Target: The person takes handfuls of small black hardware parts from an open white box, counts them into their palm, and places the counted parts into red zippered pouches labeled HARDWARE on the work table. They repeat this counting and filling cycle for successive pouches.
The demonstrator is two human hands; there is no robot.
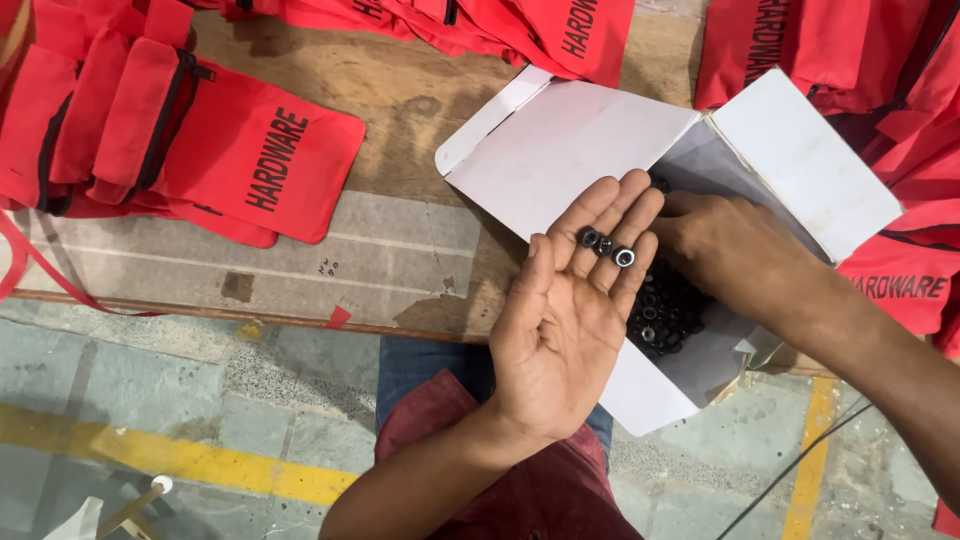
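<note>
Nuts (604, 245) rest on open left hand (570, 315) (ungripped).

1 head-worn view, close and steeply downward, over the wooden table (400, 90) edge; upper frame shows the tabletop, lower frame the floor (150, 400) beneath.

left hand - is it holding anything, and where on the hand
The left hand lies open, palm up, with three small dark nuts resting loose on its fingers, not gripped.
</note>
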